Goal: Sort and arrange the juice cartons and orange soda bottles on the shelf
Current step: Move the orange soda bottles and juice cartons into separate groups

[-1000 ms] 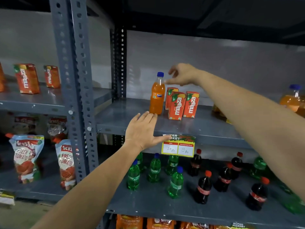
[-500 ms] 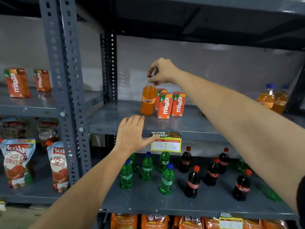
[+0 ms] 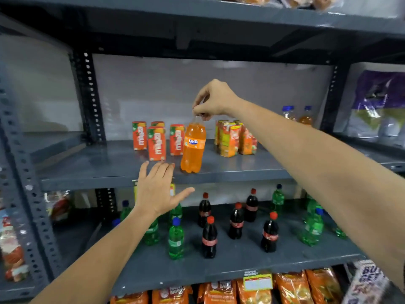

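Note:
An orange Fanta soda bottle [image 3: 193,148] stands near the front of the grey middle shelf [image 3: 109,170], and my right hand [image 3: 211,99] grips its cap from above. Several orange Maaza juice cartons [image 3: 157,143] stand just left of and behind the bottle. A second bunch of juice cartons [image 3: 234,138] stands to its right, partly hidden by my right forearm. Two more orange soda bottles [image 3: 305,116] stand at the back right of the shelf. My left hand [image 3: 156,189] is spread flat, fingers apart, against the shelf's front edge below the cartons, holding nothing.
The shelf below carries several cola bottles [image 3: 209,238] and green soda bottles [image 3: 176,240]. Orange snack packets [image 3: 291,286] fill the lowest level. A perforated steel upright [image 3: 89,97] stands at the left, with tomato pouches [image 3: 13,249] beyond it. A purple bag [image 3: 377,102] sits at the far right.
My right hand has closed on the bottle's cap and brought the bottle right and forward, from the left of the cartons to their right. The view has shifted right; my left hand stays on the edge.

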